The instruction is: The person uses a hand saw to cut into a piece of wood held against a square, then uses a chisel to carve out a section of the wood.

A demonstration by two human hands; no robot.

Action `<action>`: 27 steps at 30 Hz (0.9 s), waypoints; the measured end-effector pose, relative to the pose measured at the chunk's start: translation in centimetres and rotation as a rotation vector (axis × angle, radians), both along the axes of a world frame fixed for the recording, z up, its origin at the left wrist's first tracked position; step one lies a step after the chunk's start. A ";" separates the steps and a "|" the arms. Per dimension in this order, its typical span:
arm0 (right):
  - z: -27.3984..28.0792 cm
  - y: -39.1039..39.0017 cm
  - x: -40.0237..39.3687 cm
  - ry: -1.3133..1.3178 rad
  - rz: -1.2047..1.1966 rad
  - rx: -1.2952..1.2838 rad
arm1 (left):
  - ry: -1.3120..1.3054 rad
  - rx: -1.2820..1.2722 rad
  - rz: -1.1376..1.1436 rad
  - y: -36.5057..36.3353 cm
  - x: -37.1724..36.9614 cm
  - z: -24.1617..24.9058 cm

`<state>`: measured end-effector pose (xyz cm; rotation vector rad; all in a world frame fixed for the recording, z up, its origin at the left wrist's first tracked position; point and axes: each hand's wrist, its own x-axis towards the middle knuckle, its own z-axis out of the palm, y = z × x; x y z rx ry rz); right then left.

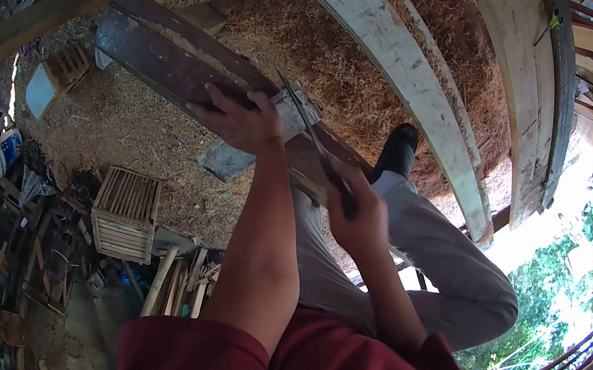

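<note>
My left hand (pixel 241 119) lies with its fingers spread on a dark, worn board (pixel 169 58), near a pale, paint-flecked piece of wood (pixel 230 160) that crosses the board at an angle. In my right hand (pixel 359 211) is the dark handle of a long, thin-bladed tool (pixel 307 122). Its blade points up and to the left, over the upper end of the pale piece. Whether the blade touches the wood I cannot tell. The fingers of my right hand are wrapped round the handle.
Long pale planks (pixel 391 44) curve across the upper right. A slatted wooden crate (pixel 125 213) stands at the lower left, near wood sticks (pixel 198 282). Shavings (pixel 141 131) cover the ground. My shoe (pixel 398 151) is beside the board's right end.
</note>
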<state>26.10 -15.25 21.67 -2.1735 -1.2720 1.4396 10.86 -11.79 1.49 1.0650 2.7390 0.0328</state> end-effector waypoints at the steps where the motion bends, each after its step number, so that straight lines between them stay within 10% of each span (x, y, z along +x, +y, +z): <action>1: 2.9 -1.1 1.3 0.003 -0.001 -0.105 | -0.001 0.000 0.005 0.0 0.0 -0.1; 3: 5.8 -0.2 2.3 0.003 -0.051 -0.372 | -0.004 0.015 0.005 -0.1 -0.2 -0.3; 7: -2.0 0.4 0.1 -0.034 0.011 0.029 | 0.024 0.060 -0.019 -0.1 -0.2 -0.5; 14: 4.3 0.1 1.4 -0.026 0.041 -0.225 | 0.009 0.006 0.008 0.0 -0.2 -0.1; 27: -2.3 0.5 0.8 0.015 0.026 -0.001 | 0.023 0.037 -0.009 0.4 0.0 -0.4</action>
